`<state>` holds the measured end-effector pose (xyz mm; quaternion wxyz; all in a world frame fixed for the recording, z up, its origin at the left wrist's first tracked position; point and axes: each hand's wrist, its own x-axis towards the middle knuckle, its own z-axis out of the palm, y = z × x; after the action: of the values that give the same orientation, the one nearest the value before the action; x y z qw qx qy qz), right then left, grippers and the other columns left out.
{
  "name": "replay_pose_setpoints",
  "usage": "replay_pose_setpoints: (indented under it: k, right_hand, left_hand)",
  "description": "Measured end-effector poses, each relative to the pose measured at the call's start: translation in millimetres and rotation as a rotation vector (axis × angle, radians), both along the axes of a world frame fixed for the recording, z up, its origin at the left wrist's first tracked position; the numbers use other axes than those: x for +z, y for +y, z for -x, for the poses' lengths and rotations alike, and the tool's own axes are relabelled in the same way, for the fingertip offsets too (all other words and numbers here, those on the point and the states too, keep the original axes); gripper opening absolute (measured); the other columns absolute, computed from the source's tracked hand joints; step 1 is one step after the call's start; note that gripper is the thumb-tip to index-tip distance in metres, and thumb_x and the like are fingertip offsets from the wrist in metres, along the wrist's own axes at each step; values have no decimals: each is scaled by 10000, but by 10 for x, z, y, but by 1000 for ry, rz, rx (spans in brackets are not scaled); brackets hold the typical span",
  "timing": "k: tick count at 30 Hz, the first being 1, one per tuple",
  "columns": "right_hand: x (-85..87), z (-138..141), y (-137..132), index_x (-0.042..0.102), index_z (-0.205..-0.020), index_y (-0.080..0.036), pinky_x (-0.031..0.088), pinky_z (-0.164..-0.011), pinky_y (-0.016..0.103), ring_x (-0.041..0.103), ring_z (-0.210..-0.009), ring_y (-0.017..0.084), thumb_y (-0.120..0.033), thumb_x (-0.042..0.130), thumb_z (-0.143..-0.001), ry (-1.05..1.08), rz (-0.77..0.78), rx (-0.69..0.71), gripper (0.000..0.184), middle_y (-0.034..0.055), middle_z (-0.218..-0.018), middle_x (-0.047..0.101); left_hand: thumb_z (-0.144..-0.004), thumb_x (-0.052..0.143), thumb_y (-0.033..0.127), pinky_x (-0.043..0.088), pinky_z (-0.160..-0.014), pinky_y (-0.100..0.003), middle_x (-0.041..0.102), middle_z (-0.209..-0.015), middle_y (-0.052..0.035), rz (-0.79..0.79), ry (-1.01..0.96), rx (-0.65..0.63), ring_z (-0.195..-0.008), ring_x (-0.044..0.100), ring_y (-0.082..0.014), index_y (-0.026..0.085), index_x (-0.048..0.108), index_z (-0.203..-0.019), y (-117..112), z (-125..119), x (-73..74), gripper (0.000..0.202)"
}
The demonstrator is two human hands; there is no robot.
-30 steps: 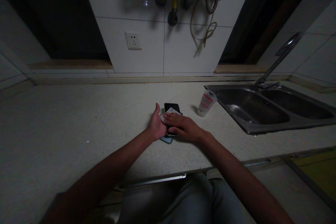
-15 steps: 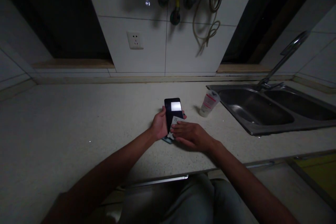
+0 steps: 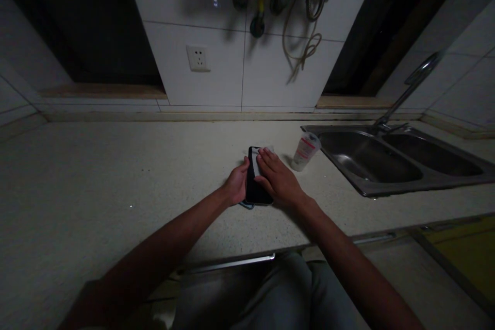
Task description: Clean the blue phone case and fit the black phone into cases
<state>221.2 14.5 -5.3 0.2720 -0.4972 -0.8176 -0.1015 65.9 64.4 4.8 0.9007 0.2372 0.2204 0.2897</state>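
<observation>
A black smartphone (image 3: 259, 193) lies screen up, slightly above or on the counter. My left hand (image 3: 235, 184) is closed around its left edge, the thumb along the side. My right hand (image 3: 278, 175) lies over the phone's upper right part, fingers stretched forward and close together, pressing a thin white wipe (image 3: 256, 162) onto the screen. Most of the wipe is hidden under the fingers. A bluish flat thing (image 3: 246, 205) shows below the phone's lower left corner; I cannot make out what it is.
A clear plastic cup (image 3: 305, 152) with pink print stands right of my right hand. Beyond it is a double steel sink (image 3: 367, 188) with a faucet (image 3: 406, 93). A wall socket (image 3: 198, 58) and pipes are on the tiled wall behind the pale counter (image 3: 96, 175).
My right hand has slid up the phone, away from me, with the white wipe under its fingers. The screen's lower part now shows. My left hand still holds the phone.
</observation>
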Motion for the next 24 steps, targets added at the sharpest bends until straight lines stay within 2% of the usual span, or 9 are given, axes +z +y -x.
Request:
replay_pose_setpoints:
  k: [2, 4, 9, 12, 15, 18, 21, 24]
  right_hand:
    - [-7, 53, -32, 415, -1494, -74, 290, -1208, 563, 251, -1503, 310, -451, 449, -1009, -19, 5, 24, 615, 220, -1561, 369]
    - [-12, 96, -105, 446, -1477, -90, 292, -1208, 562, 303, -1485, 302, -456, 459, -1006, -52, 18, 106, 596, 206, -1527, 434]
    - [-25, 148, -407, 548, -1397, -124, 353, -1190, 520, 441, -1414, 273, -395, 493, -1004, -132, 25, 321, 480, 157, -1457, 540]
    - [-33, 141, -557, 606, -1330, -129, 394, -1173, 482, 531, -1344, 253, -336, 526, -995, -149, -4, 376, 402, 132, -1395, 605]
    - [-39, 113, -613, 623, -1311, -127, 432, -1152, 462, 563, -1313, 253, -311, 548, -982, -143, -33, 343, 384, 129, -1373, 625]
    - [-40, 79, -557, 572, -1378, -129, 435, -1147, 479, 497, -1373, 270, -318, 547, -978, -118, -24, 232, 442, 148, -1409, 591]
    - [-14, 59, -390, 498, -1443, -113, 389, -1173, 510, 407, -1435, 285, -364, 513, -993, -114, -5, 112, 515, 173, -1477, 514]
    - [64, 83, -151, 466, -1455, -57, 337, -1192, 545, 335, -1469, 318, -435, 469, -1003, -126, 2, 17, 589, 216, -1529, 423]
  left_hand:
    - [-1009, 355, 491, 460, -1013, -418, 744, -1088, -145, -1, -42, 1, -1045, 697, -275, 112, 608, -1320, 23, 3, -31, 552]
    - [-1009, 343, 498, 464, -1001, -402, 743, -1072, -165, 2, -74, -7, -1031, 702, -276, 85, 613, -1307, 47, 17, -57, 577]
    - [-981, 267, 617, 464, -981, -411, 734, -1050, -202, -20, -57, -125, -1006, 701, -295, 44, 630, -1257, 62, 66, -74, 732]
    - [-988, 309, 584, 477, -942, -411, 721, -1117, -189, -64, -83, -63, -1008, 697, -297, 56, 631, -1248, 46, 71, -72, 671]
    - [-986, 316, 586, 487, -920, -408, 716, -1132, -194, -83, -111, -55, -1001, 697, -302, 56, 638, -1240, 32, 64, -70, 671]
    - [-964, 289, 653, 486, -942, -393, 724, -1083, -214, -68, -105, -92, -1004, 699, -295, 41, 639, -1246, 15, 53, -41, 759]
    - [-957, 238, 681, 472, -989, -399, 728, -1088, -202, -68, -77, -64, -1073, 683, -290, 68, 625, -1286, -8, 32, 9, 796]
    - [-968, 209, 668, 435, -1051, -425, 719, -1165, -154, -73, -73, -15, -1162, 647, -277, 148, 592, -1349, -20, 6, 33, 750]
